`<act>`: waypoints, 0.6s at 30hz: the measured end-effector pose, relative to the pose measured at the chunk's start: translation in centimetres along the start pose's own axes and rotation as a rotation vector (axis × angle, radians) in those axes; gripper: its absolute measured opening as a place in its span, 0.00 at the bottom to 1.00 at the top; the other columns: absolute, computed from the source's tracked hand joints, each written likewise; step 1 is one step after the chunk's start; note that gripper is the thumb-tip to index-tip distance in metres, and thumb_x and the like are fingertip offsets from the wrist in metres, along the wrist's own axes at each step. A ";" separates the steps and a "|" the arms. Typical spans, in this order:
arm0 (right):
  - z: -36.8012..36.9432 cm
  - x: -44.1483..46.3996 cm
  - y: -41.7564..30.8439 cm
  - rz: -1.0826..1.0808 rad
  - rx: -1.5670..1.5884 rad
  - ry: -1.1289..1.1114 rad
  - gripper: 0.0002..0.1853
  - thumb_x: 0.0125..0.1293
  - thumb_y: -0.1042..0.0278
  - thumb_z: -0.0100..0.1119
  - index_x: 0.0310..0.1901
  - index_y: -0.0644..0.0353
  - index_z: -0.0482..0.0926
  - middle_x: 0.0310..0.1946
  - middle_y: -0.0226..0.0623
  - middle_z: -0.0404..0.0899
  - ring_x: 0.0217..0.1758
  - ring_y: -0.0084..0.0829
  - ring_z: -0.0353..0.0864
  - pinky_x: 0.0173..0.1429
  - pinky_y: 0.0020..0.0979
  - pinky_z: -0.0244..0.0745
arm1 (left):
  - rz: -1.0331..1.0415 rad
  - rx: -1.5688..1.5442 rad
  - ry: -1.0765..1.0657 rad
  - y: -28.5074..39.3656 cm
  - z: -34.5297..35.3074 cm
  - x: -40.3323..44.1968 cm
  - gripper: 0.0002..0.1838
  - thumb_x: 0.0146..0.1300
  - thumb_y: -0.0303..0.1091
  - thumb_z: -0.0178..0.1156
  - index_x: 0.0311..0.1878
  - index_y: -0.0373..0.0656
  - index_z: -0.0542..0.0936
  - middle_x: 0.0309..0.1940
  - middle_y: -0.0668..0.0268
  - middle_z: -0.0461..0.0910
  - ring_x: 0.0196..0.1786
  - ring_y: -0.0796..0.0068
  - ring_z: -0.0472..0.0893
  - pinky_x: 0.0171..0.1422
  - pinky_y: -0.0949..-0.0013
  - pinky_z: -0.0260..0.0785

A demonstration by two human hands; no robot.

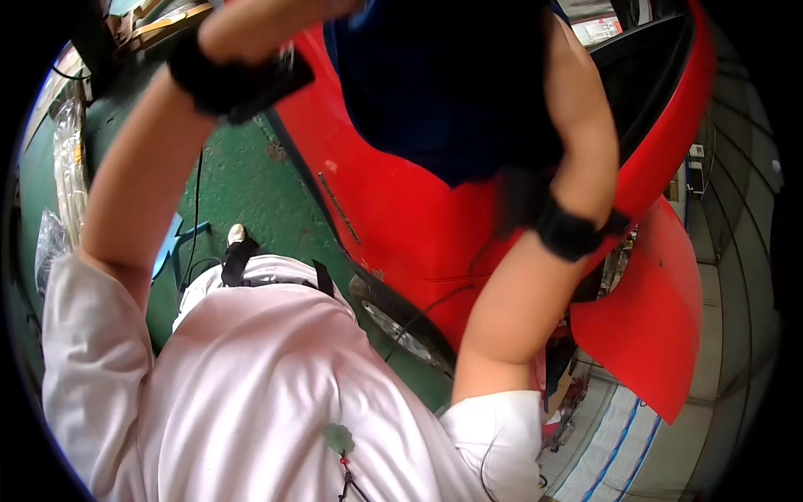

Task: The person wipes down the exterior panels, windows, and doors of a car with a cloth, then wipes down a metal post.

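Observation:
Both my arms are raised, with black bands at the wrists. My left hand (pixel 276 29) is at the top left, blurred and cut off by the frame edge. On the right, my right hand (pixel 585 117) extends upward close to the camera, beside a large dark blue cloth-like shape (pixel 452 92) that fills the top centre. The fingers of both hands are hidden, and whether either hand holds the dark shape cannot be made out.
A red car body (pixel 410 217) with a wheel (pixel 401 326) stands in front of me on a green floor (pixel 242 176). A separate-looking red panel (pixel 648 318) is at the right. Plastic-wrapped items (pixel 69 159) lie at the left, near a blue stool-like object (pixel 170 243).

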State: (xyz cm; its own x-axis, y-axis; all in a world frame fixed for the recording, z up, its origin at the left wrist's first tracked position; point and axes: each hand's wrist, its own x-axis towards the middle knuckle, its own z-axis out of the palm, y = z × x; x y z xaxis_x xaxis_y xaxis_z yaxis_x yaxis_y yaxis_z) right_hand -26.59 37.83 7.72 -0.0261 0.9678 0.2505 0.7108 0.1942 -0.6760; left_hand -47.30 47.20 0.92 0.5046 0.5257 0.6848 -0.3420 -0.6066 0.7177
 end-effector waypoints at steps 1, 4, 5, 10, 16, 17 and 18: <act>-0.5 -0.7 0.3 -0.063 -0.483 0.162 0.29 0.76 0.48 0.44 0.61 0.68 0.75 0.55 0.55 0.80 0.58 0.46 0.81 0.63 0.38 0.72 | -0.202 -0.215 0.228 -0.2 1.9 -1.4 0.18 0.74 0.37 0.56 0.60 0.34 0.74 0.51 0.56 0.82 0.53 0.71 0.80 0.57 0.71 0.71; 3.1 -5.8 -1.6 0.061 -0.543 0.538 0.25 0.77 0.51 0.40 0.47 0.67 0.78 0.40 0.57 0.78 0.47 0.58 0.76 0.54 0.46 0.70 | 0.107 0.002 0.611 -3.2 6.4 -4.4 0.32 0.67 0.44 0.62 0.67 0.35 0.65 0.61 0.52 0.70 0.65 0.60 0.70 0.70 0.63 0.60; 4.7 -6.6 0.7 -0.082 -0.466 0.733 0.28 0.78 0.50 0.40 0.55 0.72 0.75 0.47 0.58 0.77 0.52 0.58 0.74 0.57 0.47 0.68 | 0.031 -0.168 0.579 -3.5 7.4 -5.9 0.46 0.61 0.49 0.68 0.75 0.36 0.57 0.73 0.50 0.61 0.76 0.55 0.60 0.79 0.60 0.52; 11.6 -10.1 6.8 -0.447 -0.603 0.986 0.31 0.77 0.49 0.43 0.64 0.74 0.67 0.60 0.59 0.71 0.65 0.54 0.68 0.67 0.49 0.61 | 0.308 0.628 0.858 -7.6 15.8 -8.8 0.32 0.62 0.43 0.58 0.67 0.38 0.70 0.72 0.45 0.61 0.76 0.41 0.58 0.79 0.47 0.48; 13.5 -12.0 10.5 -0.518 -0.698 0.825 0.31 0.76 0.50 0.47 0.67 0.70 0.64 0.65 0.54 0.67 0.68 0.49 0.66 0.71 0.45 0.60 | 0.539 1.015 0.241 -14.0 12.9 -14.6 0.30 0.54 0.44 0.61 0.62 0.49 0.80 0.70 0.60 0.70 0.74 0.57 0.65 0.79 0.49 0.52; 12.9 -12.0 10.6 -0.536 -0.715 0.804 0.31 0.76 0.51 0.47 0.68 0.70 0.64 0.65 0.53 0.66 0.69 0.48 0.66 0.71 0.45 0.60 | 0.553 1.000 0.256 -13.0 12.9 -14.1 0.30 0.54 0.44 0.61 0.63 0.50 0.80 0.71 0.62 0.70 0.74 0.59 0.66 0.79 0.49 0.53; 12.0 -11.9 10.5 -0.564 -0.732 0.780 0.31 0.75 0.51 0.48 0.68 0.69 0.63 0.66 0.53 0.66 0.70 0.48 0.65 0.72 0.44 0.59 | 0.532 1.032 0.274 -10.3 13.4 -13.1 0.31 0.53 0.44 0.62 0.63 0.50 0.79 0.71 0.64 0.69 0.73 0.60 0.67 0.78 0.50 0.55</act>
State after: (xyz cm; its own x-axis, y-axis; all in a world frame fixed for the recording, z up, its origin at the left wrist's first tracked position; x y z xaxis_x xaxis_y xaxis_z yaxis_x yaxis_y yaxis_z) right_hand -27.32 30.25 -10.68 -0.2094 0.3699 0.9051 0.9723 0.1767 0.1528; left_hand -39.77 38.59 -17.12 0.2634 0.0973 0.9597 0.4051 -0.9141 -0.0185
